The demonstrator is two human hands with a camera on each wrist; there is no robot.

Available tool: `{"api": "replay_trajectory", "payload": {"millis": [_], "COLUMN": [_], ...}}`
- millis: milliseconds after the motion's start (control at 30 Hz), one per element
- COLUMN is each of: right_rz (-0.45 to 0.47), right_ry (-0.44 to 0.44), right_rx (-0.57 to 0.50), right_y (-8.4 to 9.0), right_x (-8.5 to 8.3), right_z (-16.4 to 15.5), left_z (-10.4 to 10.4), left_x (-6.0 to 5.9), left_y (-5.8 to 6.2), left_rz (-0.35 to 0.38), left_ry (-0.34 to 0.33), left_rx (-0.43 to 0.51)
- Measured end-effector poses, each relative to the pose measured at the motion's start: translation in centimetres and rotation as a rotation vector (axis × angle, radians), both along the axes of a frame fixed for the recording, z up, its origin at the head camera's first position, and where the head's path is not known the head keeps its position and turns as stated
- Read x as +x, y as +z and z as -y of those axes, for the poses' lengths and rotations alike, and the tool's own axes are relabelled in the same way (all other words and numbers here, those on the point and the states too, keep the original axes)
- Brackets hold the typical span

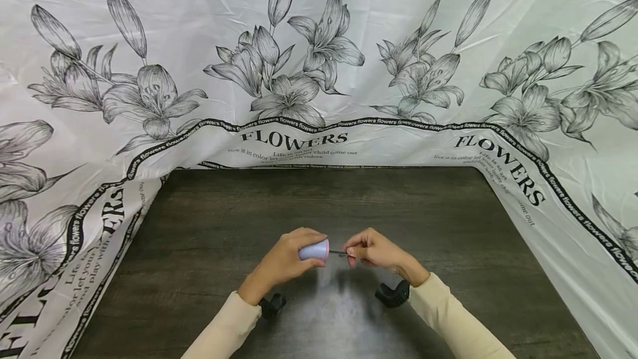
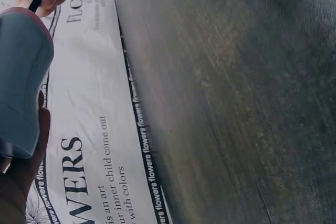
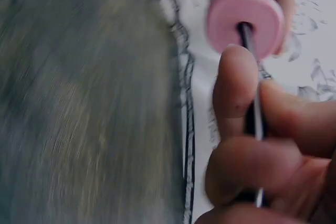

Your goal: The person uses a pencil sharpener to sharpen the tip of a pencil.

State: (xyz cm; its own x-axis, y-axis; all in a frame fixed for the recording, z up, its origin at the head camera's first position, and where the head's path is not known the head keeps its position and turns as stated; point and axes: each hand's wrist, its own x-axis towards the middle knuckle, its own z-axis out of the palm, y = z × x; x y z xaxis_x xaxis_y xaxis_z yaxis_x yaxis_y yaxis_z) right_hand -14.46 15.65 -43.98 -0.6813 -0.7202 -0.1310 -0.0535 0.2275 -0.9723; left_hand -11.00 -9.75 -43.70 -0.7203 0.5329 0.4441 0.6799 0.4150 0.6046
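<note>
Your left hand [image 1: 284, 262] wraps its fingers [image 1: 311, 235] round the handle [image 1: 314, 250], a pale lilac grip with a pink end face [image 3: 245, 22], held above the counter [image 1: 319, 204] near the middle of its front edge. Your right hand [image 1: 376, 251] pinches the thin dark shaft [image 1: 338, 252] between thumb and curled fingers [image 3: 236, 85], just beside the pink face, where the shaft enters a central hole. Risk: the shaft is slim and the pinch sits close to the handle, so a skewed push or pull could likely bind it in the hole or let it slip through your fingertips. The wrist views are blurred, so the seating depth cannot be judged. Flower-print sheeting [image 1: 319, 71] borders the counter's far and side edges.
</note>
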Motion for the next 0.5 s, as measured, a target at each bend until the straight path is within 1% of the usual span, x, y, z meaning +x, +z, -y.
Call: {"api": "replay_trajectory", "payload": {"millis": [67, 100, 167, 200, 267, 367, 433, 500], "right_rz": [-0.070, -0.127, -0.272, -0.363, -0.598, -0.970, -1.189, -1.357], "right_ry": [-0.046, -0.075, -0.139, -0.169, -0.220, -0.284, -0.302, -0.313], "right_rx": [0.024, 0.037, 0.057, 0.065, 0.085, 0.106, 0.105, 0.099], "right_y": [-0.2, -0.3, -0.5, -0.6, -0.8, -1.0, -1.1, -1.1], "right_x": [0.2, 0.3, 0.6, 0.7, 1.0, 1.2, 1.2, 1.1], "right_z": [0.1, 0.3, 0.5, 0.6, 0.8, 1.1, 1.2, 1.3], "left_z": [-0.1, -0.1, 0.0, 0.0, 0.1, 0.4, 0.5, 0.7], "left_x": [-0.1, -0.2, -0.3, -0.4, -0.5, -0.9, -1.1, -1.5], "left_y": [-0.1, -0.2, -0.3, -0.3, -0.2, 0.2, 0.5, 0.7], "left_rz": [-0.014, -0.004, 0.041, 0.079, 0.188, 0.379, 0.498, 0.607], "left_ry": [0.019, 0.030, 0.061, 0.082, 0.133, 0.187, 0.182, 0.156], "left_rx": [0.003, 0.010, 0.027, 0.039, 0.066, 0.121, 0.160, 0.197]}}
